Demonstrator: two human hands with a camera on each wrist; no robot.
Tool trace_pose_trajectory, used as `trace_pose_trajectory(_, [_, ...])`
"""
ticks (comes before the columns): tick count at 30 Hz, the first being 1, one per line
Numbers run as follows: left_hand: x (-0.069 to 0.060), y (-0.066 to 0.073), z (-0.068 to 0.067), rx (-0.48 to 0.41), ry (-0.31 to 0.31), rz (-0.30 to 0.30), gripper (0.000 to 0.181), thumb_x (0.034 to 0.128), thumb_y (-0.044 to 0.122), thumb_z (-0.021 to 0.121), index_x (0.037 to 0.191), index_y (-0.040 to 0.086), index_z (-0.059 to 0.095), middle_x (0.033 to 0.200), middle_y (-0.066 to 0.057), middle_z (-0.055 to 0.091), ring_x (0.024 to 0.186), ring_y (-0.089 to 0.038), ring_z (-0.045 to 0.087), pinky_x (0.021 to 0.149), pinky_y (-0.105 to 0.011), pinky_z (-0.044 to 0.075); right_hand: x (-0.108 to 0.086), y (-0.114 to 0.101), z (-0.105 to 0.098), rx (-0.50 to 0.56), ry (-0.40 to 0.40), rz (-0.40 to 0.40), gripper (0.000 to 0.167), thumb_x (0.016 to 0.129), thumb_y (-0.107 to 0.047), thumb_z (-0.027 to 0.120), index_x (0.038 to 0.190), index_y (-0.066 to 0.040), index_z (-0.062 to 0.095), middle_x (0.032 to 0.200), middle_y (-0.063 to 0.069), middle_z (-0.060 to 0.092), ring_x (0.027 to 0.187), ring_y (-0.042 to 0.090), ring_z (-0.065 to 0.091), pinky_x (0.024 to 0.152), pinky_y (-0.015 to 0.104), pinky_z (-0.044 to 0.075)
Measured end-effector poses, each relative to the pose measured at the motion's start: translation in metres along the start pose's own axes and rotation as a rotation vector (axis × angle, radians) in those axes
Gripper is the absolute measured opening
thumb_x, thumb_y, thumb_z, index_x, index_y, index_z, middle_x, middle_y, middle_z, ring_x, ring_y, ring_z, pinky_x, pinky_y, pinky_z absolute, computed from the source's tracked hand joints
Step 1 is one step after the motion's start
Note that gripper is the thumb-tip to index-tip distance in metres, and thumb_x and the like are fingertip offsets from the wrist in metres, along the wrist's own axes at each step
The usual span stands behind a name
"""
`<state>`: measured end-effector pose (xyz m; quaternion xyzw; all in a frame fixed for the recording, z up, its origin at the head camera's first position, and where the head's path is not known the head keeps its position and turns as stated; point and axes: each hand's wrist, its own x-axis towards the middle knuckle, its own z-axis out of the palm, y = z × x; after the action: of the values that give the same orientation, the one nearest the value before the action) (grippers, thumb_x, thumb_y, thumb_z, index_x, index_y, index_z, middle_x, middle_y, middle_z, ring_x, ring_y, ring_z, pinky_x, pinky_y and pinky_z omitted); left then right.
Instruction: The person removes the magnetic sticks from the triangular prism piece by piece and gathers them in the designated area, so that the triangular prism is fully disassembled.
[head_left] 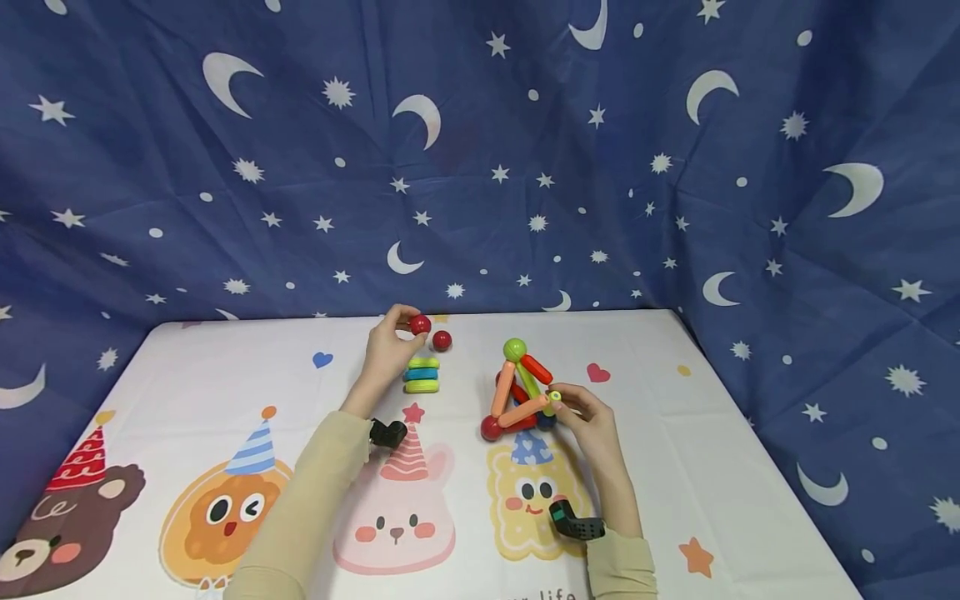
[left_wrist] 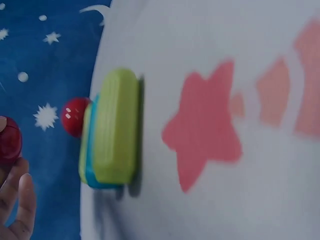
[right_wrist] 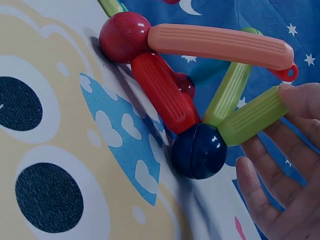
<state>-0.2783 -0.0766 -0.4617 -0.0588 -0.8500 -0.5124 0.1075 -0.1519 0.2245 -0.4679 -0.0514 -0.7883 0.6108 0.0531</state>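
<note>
Red ball (head_left: 421, 325) pinched in my left hand (head_left: 387, 348) near far edge of table (head_left: 712, 467), stacked sticks (head_left: 422, 375) nearer me, second ball (head_left: 442, 340) just right. Further right stands the frame (head_left: 504, 388); my right hand (head_left: 591, 412) pinches its green stick (right_wrist: 252, 117), joined to navy ball (right_wrist: 199, 151).

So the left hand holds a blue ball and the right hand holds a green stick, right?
Not quite: the ball in the left hand is red, as the head view shows; the right hand does hold a green stick.

Gap: tabletop (head_left: 461, 396) between stacked sticks (head_left: 422, 375) and ball-and-stick frame (head_left: 502, 389) | In the way: loose red ball (head_left: 442, 340) beyond the sticks
</note>
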Motion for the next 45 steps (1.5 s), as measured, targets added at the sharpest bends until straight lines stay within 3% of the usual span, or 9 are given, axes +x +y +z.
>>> trace_pose_trajectory(6, [0.009,-0.013,-0.001,0.001,-0.075,-0.056,0.036,0.0842,0.006,0.069,0.118,0.004,0.055,0.116,-0.02,0.062,0.105,-0.034,0.06,0.093,-0.045,0.049,0.001,0.001,0.0,0.014,0.003,0.003,0.029,0.09,-0.013,0.066,0.119,-0.007,0.065,0.121,0.016,0.065,0.094,0.001,0.062,0.081,0.017,0.051])
trace_pose_trajectory(18, [0.018,-0.027,0.006,0.077,-0.155,-0.177,0.037,0.0833,0.008,0.07,0.117,0.003,0.057,0.117,-0.02,0.062,0.106,-0.031,0.057,0.095,-0.041,0.048,0.0,0.002,0.001,-0.012,0.018,-0.004,0.028,0.09,-0.015,0.066,0.117,-0.008,0.066,0.115,0.011,0.068,0.093,0.003,0.063,0.08,0.02,0.052])
trace_pose_trajectory(38, [0.019,-0.03,0.009,0.093,-0.198,-0.198,0.043,0.0852,0.012,0.068,0.125,0.004,0.055,0.124,-0.02,0.057,0.112,-0.031,0.053,0.101,-0.042,0.045,0.0,0.001,0.0,0.004,0.018,0.003,0.028,0.09,-0.014,0.066,0.118,-0.007,0.066,0.117,0.014,0.067,0.094,0.004,0.063,0.081,0.02,0.051])
trace_pose_trajectory(45, [0.018,-0.029,0.004,0.062,-0.174,-0.199,0.044,0.0866,0.011,0.067,0.127,0.003,0.054,0.123,-0.021,0.059,0.113,-0.033,0.056,0.099,-0.043,0.047,-0.001,0.001,-0.002,0.021,0.006,0.012,0.029,0.09,-0.014,0.066,0.119,-0.008,0.065,0.12,0.014,0.066,0.095,0.004,0.062,0.081,0.019,0.051])
